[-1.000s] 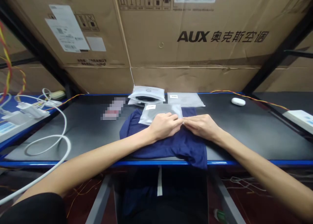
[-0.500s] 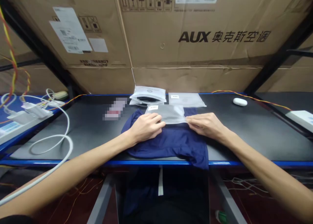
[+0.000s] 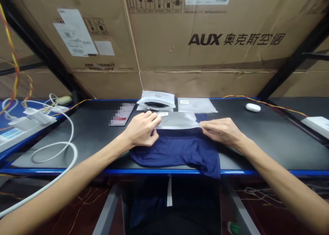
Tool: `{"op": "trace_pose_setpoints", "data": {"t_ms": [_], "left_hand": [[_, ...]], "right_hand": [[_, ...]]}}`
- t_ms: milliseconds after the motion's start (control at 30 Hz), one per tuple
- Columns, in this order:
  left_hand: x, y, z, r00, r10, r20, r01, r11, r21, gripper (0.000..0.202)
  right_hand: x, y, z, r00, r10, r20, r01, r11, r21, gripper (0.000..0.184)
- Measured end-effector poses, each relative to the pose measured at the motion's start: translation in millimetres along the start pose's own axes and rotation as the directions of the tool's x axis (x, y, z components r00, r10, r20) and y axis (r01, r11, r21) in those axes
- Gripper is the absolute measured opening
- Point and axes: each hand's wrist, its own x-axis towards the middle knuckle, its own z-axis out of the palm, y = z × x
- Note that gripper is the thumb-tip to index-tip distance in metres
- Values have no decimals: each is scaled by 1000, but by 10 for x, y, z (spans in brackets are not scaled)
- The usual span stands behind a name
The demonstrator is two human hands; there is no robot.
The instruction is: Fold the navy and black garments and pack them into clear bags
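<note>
So, far left on the table [image 3: 277, 139] you've got white plugs [image 3: 36, 115] in a power strip [image 3: 12, 135], then a looped white cable [image 3: 74, 152]. Next, a phone [image 3: 127, 113] lies flat, far side, just left of your left hand [image 3: 144, 129]. Those fingers are closed on the left end of a frosted pouch [image 3: 180, 121]. Pouch sits mid-table, stretched between your hands over dark blue cloth [image 3: 177, 151]; cloth hangs past the near edge. Behind it: gaping pouches [image 3: 158, 97], then a flat pouch [image 3: 197, 105] to their right. Your right hand [image 3: 224, 130] pinches the held pouch's near right corner, fingers narrow. Far right: white case [image 3: 253, 107], apart.
</note>
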Motion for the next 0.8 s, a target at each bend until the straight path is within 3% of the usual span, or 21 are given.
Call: {"op": "trace_pose_setpoints", "data": {"t_ms": [133,267,400,533,667,800], "left_hand": [[146,151,88,1000,28,-7,-29,997,-73,44],[298,249,230,998,69,4,-68,996,-61,64],[409,261,231,999,35,1,-35,998,-45,54],[422,249,-5,998,0,-68,-1,1000,-13,45],[428,106,-270,981,-68,-181,61,997,-46,45],[538,-282,-233,967,-158,-199,152,987,-43,50]], "right_hand": [[24,-24,-3,987,-132,-93,128,991,-42,15],[59,-68,2,978,-157,-136,152,987,-42,17],[68,-89,-13,976,-130,-173,123,991,-47,18],[63,-99,-44,979,-26,-201,30,999,13,21],[62,-108,-43,979,24,-203,-10,997,71,21],[69,-121,-21,985,38,-167,-23,996,91,18]]}}
